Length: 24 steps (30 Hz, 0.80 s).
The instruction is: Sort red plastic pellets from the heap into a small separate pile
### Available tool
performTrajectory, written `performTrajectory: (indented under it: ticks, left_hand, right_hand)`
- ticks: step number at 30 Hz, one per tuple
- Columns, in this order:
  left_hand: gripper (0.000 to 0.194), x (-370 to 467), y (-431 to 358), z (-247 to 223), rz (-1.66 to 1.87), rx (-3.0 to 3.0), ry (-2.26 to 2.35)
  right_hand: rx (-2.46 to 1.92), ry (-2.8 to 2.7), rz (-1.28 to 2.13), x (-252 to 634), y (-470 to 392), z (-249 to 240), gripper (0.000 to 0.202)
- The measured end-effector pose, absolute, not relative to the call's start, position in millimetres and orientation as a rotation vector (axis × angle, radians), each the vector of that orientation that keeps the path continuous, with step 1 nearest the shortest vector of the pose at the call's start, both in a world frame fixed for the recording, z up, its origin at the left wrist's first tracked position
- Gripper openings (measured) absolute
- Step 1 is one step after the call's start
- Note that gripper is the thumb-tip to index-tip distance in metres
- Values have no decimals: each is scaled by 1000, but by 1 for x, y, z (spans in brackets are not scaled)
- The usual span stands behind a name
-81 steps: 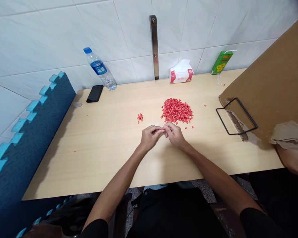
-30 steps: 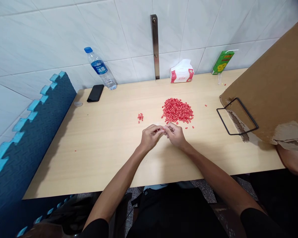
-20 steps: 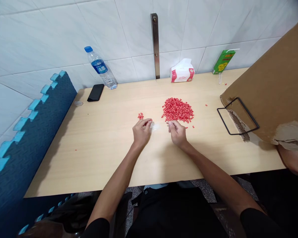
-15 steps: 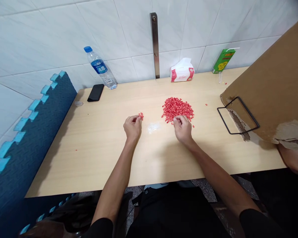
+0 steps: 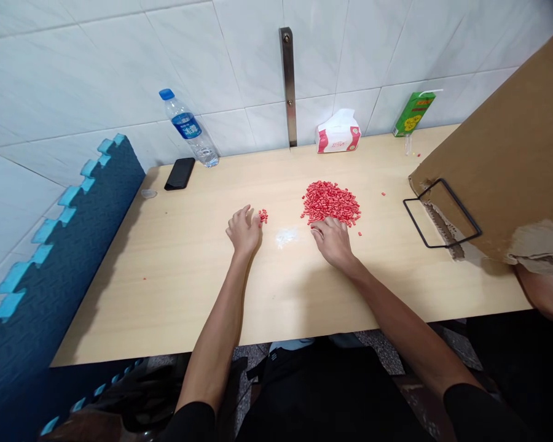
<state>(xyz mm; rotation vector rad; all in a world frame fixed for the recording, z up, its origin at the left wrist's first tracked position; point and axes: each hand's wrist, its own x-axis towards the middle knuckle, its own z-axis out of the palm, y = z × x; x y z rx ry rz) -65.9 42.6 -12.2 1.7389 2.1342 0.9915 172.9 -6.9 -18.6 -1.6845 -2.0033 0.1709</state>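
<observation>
A large pile of small red pellets (image 5: pixel 330 201) lies on the table, and a much smaller cluster of red pellets (image 5: pixel 263 215) lies to its left. My left hand (image 5: pixel 244 232) is just left of the small cluster, back upward, its fingers apart with nothing visible in them. At the near edge of the large pile is my right hand (image 5: pixel 332 242). Its fingers are curled toward the thumb and touch or nearly touch the pellets there. What lies between those fingertips is too small to make out.
Whitish clear bits (image 5: pixel 286 236) lie between my hands. Along the wall are a phone (image 5: pixel 179 174), a water bottle (image 5: pixel 187 129), a tissue pack (image 5: pixel 338 134) and a green drink carton (image 5: pixel 413 115). Cardboard (image 5: pixel 502 153) with a black wire frame (image 5: pixel 442 213) stands right; a blue foam mat (image 5: pixel 96 202) borders left.
My left hand has opened from a pinch beside the small cluster and turned slightly left. My right hand has shifted a little left along the pile's near edge, its fingers turned more downward.
</observation>
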Motion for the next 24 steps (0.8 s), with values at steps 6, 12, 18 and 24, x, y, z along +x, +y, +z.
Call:
performTrajectory:
  ticks: [6,12,18,24]
  left_hand:
    - [56,-60,53,-11,770,2094,1990]
    - [40,-63,76,-13,676,2280,1913]
    - [32,-74,108,-21,785,2304,1847]
    - [32,-77,108,-28,892,2199,1769]
  right_hand:
    - [-1684,-1984,201,173,-6,-20,17]
    - [-1682,-1962,233,173,-7,-20,16]
    - [-1714,-2006,176,172,-8,-17,17]
    - [-1707,-2052,105,171,-7,-16,19]
